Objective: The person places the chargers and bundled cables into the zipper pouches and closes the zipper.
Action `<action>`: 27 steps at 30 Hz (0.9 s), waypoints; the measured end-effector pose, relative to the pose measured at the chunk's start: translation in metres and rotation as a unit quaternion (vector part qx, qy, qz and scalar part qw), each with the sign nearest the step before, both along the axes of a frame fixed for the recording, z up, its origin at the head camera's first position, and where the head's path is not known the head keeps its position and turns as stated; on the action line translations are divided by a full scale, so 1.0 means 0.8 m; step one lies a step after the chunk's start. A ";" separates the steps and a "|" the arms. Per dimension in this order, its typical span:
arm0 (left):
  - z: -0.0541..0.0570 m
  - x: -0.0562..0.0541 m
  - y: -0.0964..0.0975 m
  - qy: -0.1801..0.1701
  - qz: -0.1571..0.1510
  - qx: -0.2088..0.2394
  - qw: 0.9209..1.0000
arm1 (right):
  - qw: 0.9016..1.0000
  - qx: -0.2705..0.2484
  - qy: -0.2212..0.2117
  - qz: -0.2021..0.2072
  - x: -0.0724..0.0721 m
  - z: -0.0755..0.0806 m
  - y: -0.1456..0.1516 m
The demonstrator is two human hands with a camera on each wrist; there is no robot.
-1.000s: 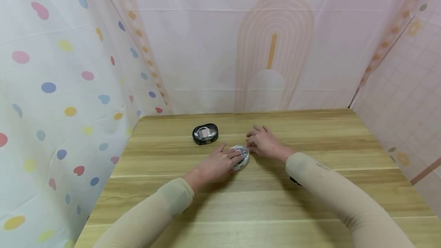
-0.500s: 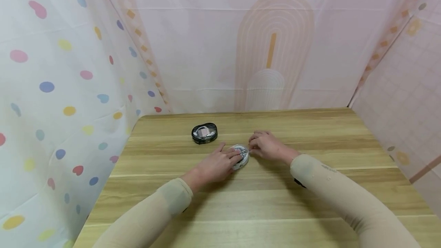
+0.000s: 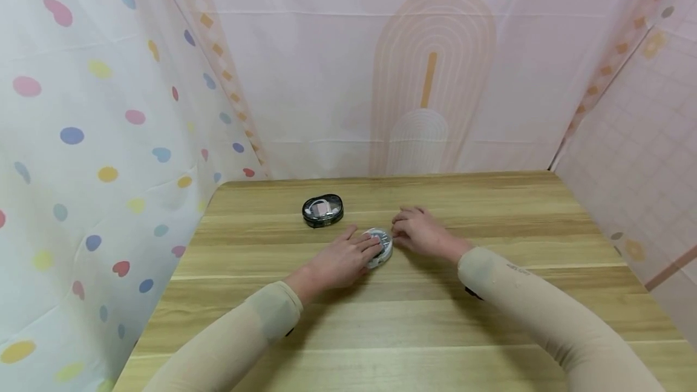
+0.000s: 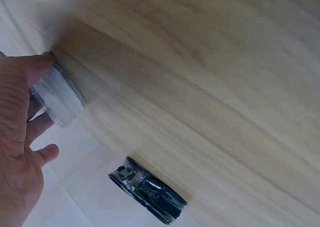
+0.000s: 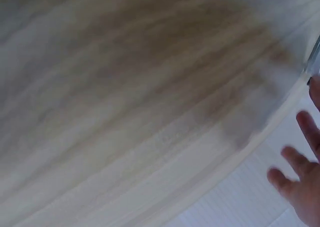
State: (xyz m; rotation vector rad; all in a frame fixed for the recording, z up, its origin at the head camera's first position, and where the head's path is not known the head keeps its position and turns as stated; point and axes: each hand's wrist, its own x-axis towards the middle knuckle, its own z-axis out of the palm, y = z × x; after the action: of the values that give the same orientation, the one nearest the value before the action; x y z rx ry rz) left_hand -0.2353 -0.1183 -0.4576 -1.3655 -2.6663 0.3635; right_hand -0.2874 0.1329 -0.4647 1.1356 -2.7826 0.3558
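A small round clear-and-silver zip pouch [image 3: 385, 248] lies on the table between both hands. My left hand [image 3: 340, 261] holds it, fingers spread over its top. In the left wrist view the thumb presses the near side of the pouch [image 4: 57, 97], and the little finger sticks out apart. My right hand [image 3: 422, 233] is at the pouch's right edge with fingers bent. The right wrist view shows a fingertip [image 5: 315, 89] at a small dark tab, apparently a zipper pull [image 5: 309, 81]; the rest of the pinch is cut off by the frame. Other right fingers stay loose.
A black-edged oval clear pouch [image 3: 323, 210] with a cable and pale items inside lies behind and left of the hands. The wooden table [image 3: 381, 331] ends at a patterned curtain [image 3: 327, 77] at the back, with more curtain on both sides.
The right hand's raised fingers have curled in, and the hand has shifted very slightly right at the pouch's edge. The left hand and both pouches have stayed nearly still.
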 end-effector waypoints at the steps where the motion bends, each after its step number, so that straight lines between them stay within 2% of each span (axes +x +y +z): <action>1: 0.000 0.000 0.000 0.005 -0.003 -0.004 1.000 | 1.000 -0.003 0.008 -0.005 0.000 -0.001 -0.001; 6: 0.003 0.001 -0.003 0.024 -0.022 -0.009 0.999 | 0.999 -0.010 0.033 -0.029 0.000 -0.003 -0.009; 11: 0.004 0.001 -0.003 0.005 -0.033 0.005 0.999 | 0.999 -0.004 0.029 -0.035 -0.001 -0.003 -0.017; 20: 0.015 0.000 -0.003 -0.035 -0.014 -0.018 0.999 | 1.000 -0.008 -0.003 -0.030 -0.002 0.001 -0.017; 27: 0.015 -0.003 0.002 -0.046 -0.006 -0.032 0.998 | 1.000 -0.002 0.010 -0.019 -0.002 0.002 -0.011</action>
State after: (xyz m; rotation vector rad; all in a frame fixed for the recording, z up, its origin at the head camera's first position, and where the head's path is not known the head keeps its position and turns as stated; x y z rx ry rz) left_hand -0.2378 -0.1170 -0.4459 -1.4486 -2.7420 0.3973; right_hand -0.2893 0.1238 -0.4628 1.0772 -2.7807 0.3431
